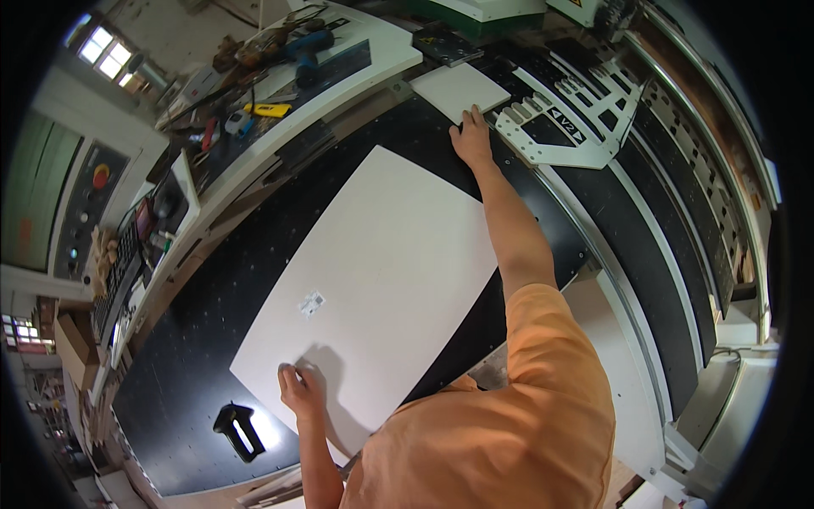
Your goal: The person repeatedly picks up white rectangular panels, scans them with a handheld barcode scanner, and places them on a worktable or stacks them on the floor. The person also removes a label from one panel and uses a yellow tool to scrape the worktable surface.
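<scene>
A large white panel (381,254) lies at a slant on the black table (195,339), with a small printed label (312,304) stuck on it. Over the panel's near left part, my left hand (301,392) is closed with its fingers curled; what it holds, if anything, cannot be made out. Its shadow falls on the panel. My right arm reaches far forward. There my right hand (472,142) rests its outstretched fingers on the near edge of a smaller white board (460,90), and is not closed around it.
A black handheld scanner (240,431) lies at the table's near left. Beyond the left edge, a bench holds a yellow utility knife (268,110) and tools. A control panel with a red button (101,176) stands far left. At right is a white slotted machine plate (560,127) beside long rails.
</scene>
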`<state>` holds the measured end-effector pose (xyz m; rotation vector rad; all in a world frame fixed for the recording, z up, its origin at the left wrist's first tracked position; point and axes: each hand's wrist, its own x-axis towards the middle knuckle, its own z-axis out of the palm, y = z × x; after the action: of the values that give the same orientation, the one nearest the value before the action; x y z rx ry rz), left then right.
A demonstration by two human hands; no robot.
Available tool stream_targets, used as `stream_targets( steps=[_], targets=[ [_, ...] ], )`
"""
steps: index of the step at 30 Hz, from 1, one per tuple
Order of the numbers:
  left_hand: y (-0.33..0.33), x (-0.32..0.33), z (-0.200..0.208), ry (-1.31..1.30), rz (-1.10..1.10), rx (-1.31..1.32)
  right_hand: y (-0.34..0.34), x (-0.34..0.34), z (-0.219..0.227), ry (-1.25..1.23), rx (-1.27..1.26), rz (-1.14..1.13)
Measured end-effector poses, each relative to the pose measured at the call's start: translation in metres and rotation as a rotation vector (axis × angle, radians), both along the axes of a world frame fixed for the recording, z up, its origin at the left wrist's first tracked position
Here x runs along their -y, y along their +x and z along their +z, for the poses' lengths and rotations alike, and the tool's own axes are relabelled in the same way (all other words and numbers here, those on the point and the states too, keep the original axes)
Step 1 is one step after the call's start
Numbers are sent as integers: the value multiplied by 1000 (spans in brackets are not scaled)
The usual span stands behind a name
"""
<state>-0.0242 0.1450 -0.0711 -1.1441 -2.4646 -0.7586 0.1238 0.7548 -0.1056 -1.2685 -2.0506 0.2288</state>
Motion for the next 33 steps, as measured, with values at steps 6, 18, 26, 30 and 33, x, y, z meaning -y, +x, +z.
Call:
stream_targets(
  steps=[6,18,26,30,33],
  targets=[
    [0,-6,-2,164,-1,-35,34,100,30,-437,-106,307],
    [87,60,18,456,188,256,161,249,39,-119,222,171],
    [171,137,18,574,230,400,248,325,31,-56,198,58],
    [219,179,7,545,300,483,291,386,34,-127,178,-9],
    [259,206,-6,545,411,636,339,419,36,-572,-72,32]
  ],
)
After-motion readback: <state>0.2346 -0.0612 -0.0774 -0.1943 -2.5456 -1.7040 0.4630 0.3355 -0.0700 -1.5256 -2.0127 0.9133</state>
